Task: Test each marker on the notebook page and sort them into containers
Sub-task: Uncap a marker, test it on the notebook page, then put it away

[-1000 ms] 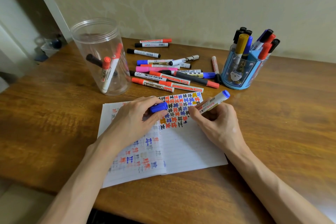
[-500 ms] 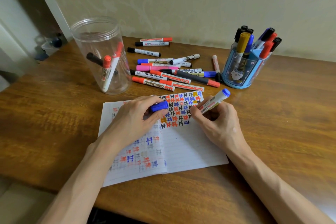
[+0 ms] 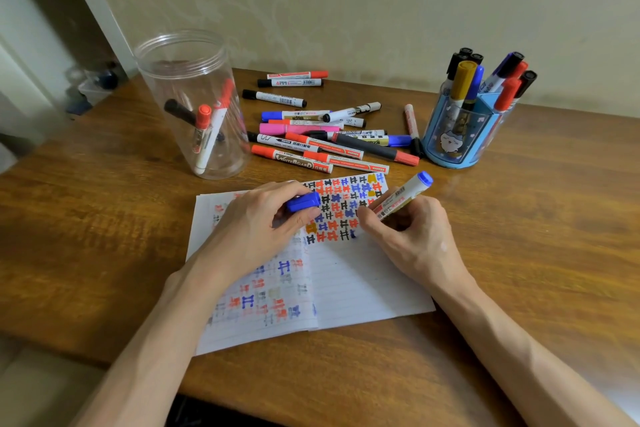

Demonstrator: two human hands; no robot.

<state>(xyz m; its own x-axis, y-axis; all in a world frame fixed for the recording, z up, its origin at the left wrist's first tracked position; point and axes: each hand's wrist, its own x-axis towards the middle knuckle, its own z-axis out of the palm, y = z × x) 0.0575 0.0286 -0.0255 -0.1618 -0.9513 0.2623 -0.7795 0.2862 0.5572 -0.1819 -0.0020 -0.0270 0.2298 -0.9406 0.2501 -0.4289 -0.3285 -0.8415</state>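
An open notebook (image 3: 363, 281) lies on the wooden table, its right page covered at the top with rows of red, blue, black and yellow marks. My right hand (image 3: 412, 236) grips a white marker with a blue end (image 3: 403, 196), tip down on the page at the end of the lowest row of marks. My left hand (image 3: 256, 229) rests on the left page and pinches the marker's blue cap (image 3: 303, 202). A clear plastic jar (image 3: 194, 104) at the back left holds a few markers. A blue pen holder (image 3: 460, 135) at the back right holds several.
Several loose markers (image 3: 322, 135) in red, black, blue and pink lie in a pile between the jar and the holder, just beyond the notebook. The wall runs along the table's far edge. A shelf unit stands off the table to the left.
The right hand has shifted the marker slightly on the page, and a small fresh blue mark shows at the tip. The left hand keeps holding the cap in place.
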